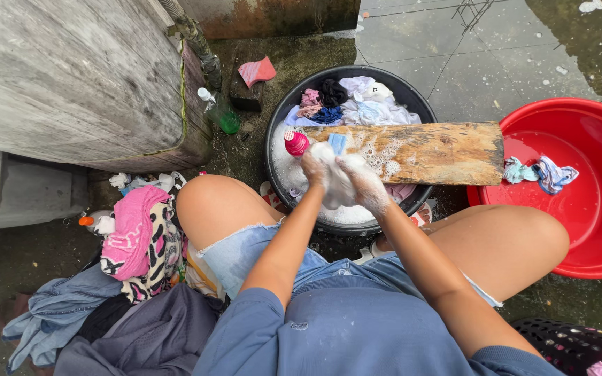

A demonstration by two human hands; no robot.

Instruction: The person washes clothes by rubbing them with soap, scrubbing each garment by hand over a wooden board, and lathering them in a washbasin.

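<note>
Both my hands meet at the middle of the frame, over the near end of the wooden washboard [419, 150]. My left hand [315, 169] and my right hand [365, 182] are closed around a small white soapy cloth [337, 179], the fingers of each grip curled tight on it and covered in foam. The cloth sits between my palms, just above the suds.

The washboard lies across the rim of the black basin [412, 97], running toward the right of the frame. A blue bar of soap [337, 143] rests on its near end, just above my hands, and a pink bottle cap [296, 143] pokes up from the foam just left of it. More clothes [350, 101] are heaped in the upper part of the basin.

At the right edge is a red tub [593, 209] with a light blue rag [541, 173] lying in it. At the lower left, beside my knee, lies a pile of laundry [134, 244], with a pink piece on top. A green bottle [221, 115] stands by the concrete wall [71, 76] at upper left.
</note>
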